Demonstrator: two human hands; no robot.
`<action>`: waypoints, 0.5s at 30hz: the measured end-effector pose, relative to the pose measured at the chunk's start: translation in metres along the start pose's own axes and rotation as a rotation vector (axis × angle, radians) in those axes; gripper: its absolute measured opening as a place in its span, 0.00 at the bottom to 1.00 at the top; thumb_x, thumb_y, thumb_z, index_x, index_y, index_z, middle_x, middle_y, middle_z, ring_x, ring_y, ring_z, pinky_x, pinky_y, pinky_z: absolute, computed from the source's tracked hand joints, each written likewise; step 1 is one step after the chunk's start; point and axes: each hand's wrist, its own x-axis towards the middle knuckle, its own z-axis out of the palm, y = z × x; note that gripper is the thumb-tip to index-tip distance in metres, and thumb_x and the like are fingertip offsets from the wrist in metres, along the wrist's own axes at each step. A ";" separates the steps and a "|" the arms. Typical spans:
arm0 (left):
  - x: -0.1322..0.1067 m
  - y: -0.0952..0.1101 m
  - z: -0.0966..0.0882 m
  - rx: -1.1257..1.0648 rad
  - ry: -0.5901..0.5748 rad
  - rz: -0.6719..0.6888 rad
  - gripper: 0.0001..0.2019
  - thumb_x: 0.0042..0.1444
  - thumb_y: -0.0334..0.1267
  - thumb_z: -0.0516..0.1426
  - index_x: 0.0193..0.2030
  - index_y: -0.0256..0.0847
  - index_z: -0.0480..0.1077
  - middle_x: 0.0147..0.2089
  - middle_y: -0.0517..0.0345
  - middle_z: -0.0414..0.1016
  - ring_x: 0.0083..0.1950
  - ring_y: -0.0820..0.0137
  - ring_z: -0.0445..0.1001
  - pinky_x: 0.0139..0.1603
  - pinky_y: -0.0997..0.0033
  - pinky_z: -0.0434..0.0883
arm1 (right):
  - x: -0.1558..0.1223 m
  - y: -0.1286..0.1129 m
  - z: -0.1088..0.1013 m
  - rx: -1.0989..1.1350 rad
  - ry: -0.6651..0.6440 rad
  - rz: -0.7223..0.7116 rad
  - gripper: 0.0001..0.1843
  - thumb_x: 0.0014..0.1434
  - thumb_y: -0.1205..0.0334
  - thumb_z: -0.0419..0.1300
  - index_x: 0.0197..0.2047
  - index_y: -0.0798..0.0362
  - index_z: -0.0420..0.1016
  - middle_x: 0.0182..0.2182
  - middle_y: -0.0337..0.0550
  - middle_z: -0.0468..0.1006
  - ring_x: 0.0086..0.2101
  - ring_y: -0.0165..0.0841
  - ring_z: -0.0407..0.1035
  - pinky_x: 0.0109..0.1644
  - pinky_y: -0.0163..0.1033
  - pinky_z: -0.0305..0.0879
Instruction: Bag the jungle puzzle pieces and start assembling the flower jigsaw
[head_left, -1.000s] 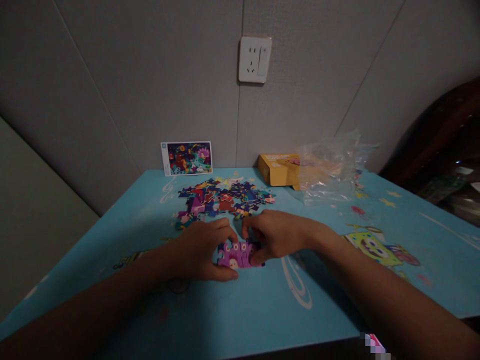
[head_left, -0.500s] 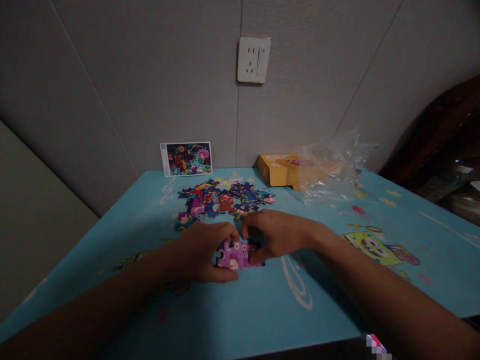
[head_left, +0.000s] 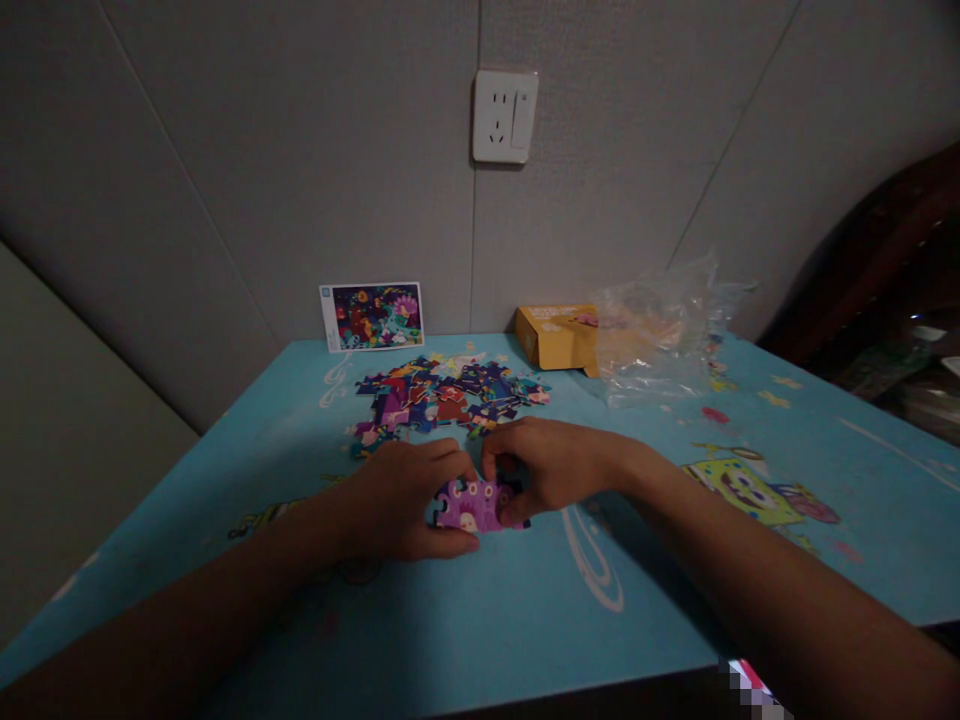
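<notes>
Purple jigsaw puzzle pieces (head_left: 480, 506), with round eye shapes printed on them, lie together on the blue table in front of me. My left hand (head_left: 416, 495) curves around their left side, its thumb along the near edge and its fingers at the far edge. Over the right end is my right hand (head_left: 544, 465), its thumb pressing on the purple surface and its index finger bent at the far edge. Just beyond both hands spreads a heap of loose jigsaw pieces (head_left: 450, 393), some overlapping.
A picture card (head_left: 375, 317) leans against the wall at the back left. A yellow box (head_left: 559, 338) and a crumpled clear plastic bag (head_left: 656, 345) stand at the back right. The blue table (head_left: 525, 620) has printed cartoon figures. A white socket (head_left: 504, 117) is on the wall.
Both hands stay around the purple puzzle pieces with hardly any movement. The view has shifted very slightly.
</notes>
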 end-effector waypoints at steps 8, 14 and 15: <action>-0.003 -0.004 0.004 0.069 0.047 0.007 0.22 0.50 0.55 0.61 0.48 0.46 0.69 0.44 0.57 0.69 0.36 0.69 0.71 0.31 0.71 0.61 | 0.001 0.006 0.003 0.003 0.007 -0.014 0.22 0.46 0.54 0.70 0.43 0.54 0.74 0.31 0.37 0.71 0.28 0.27 0.62 0.31 0.32 0.53; -0.003 -0.004 0.004 0.007 0.079 0.067 0.22 0.51 0.54 0.61 0.50 0.47 0.70 0.46 0.55 0.67 0.38 0.69 0.69 0.35 0.70 0.63 | 0.002 0.006 0.003 0.027 -0.005 -0.015 0.22 0.45 0.55 0.71 0.43 0.54 0.74 0.30 0.36 0.70 0.28 0.27 0.62 0.31 0.32 0.53; -0.003 -0.004 0.003 -0.004 0.071 0.084 0.21 0.52 0.53 0.61 0.49 0.48 0.71 0.46 0.56 0.67 0.38 0.69 0.69 0.35 0.71 0.63 | 0.002 0.006 0.002 0.030 -0.007 -0.016 0.22 0.45 0.56 0.71 0.43 0.54 0.75 0.30 0.36 0.70 0.28 0.27 0.62 0.31 0.32 0.53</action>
